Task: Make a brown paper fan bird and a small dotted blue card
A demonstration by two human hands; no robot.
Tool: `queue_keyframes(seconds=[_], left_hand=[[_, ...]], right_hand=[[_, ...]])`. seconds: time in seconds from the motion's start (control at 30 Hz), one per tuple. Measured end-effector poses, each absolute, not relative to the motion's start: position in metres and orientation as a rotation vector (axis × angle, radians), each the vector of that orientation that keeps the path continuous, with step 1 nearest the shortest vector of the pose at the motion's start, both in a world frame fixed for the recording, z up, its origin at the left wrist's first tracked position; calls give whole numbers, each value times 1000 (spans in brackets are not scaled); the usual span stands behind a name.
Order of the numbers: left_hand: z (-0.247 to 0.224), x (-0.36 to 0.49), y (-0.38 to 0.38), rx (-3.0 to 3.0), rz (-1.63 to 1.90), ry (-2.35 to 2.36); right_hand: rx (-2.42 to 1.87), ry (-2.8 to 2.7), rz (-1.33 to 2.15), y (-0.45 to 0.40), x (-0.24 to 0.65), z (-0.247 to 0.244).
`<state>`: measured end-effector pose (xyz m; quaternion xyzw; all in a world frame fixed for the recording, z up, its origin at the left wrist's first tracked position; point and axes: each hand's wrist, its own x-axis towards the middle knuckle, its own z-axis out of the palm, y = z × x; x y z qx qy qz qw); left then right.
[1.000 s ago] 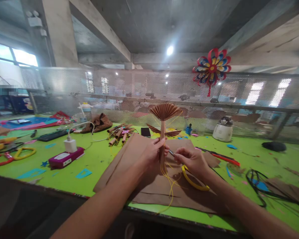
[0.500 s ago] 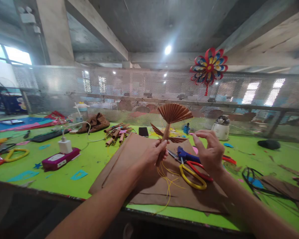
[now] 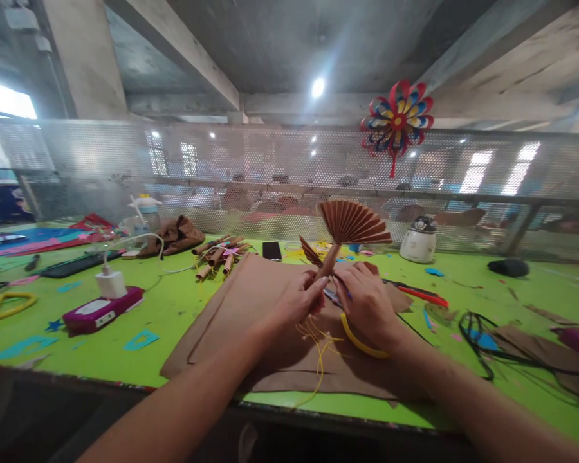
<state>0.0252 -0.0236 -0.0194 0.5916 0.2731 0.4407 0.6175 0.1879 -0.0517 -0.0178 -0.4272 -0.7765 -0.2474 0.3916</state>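
Observation:
My left hand (image 3: 294, 301) is closed around a rolled brown paper tube (image 3: 330, 258). A pleated brown paper fan (image 3: 353, 222) spreads from its top, tilted a little right, and a smaller pleated piece (image 3: 309, 251) juts out at the left. My right hand (image 3: 369, 297) meets the tube's right side, fingers pinched at the pleated paper there; its fingertips are partly hidden. Below that hand, scissors show one yellow handle loop (image 3: 359, 341), the rest mostly covered. Thin yellow strings (image 3: 322, 350) trail over the brown paper sheet (image 3: 236, 321) beneath.
Several rolled tubes (image 3: 217, 258) and a black phone (image 3: 271, 251) lie farther back. At left stands a purple power socket (image 3: 103, 310) with a white charger. A white bottle (image 3: 419, 240), a red-handled tool (image 3: 422, 294) and black cords (image 3: 477, 344) are at right. Mesh partition (image 3: 270, 154) behind.
My right hand has moved left and down from beside the fan to the tube, covering much of the scissors. The fan has shifted slightly right and leans more. The view has turned a little.

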Motion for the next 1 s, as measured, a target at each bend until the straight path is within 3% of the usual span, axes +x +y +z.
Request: queue_keyframes(seconds=[0.43,0.73,0.83,1.0], left_hand=[[-18,22,-26,1211,831,457],[-17,17,-15,1082,943,487],[-16,14,-12,1086,967,563],[-12,12,-13,1100,962,579]], right_hand=[[-971,-1919,145,-50,196,-7],[-846,-1642,1041,-43,210,-8],[-859,-1641,1045,-40,215,-7],[-1142,-1750,703,-29,228,-6]])
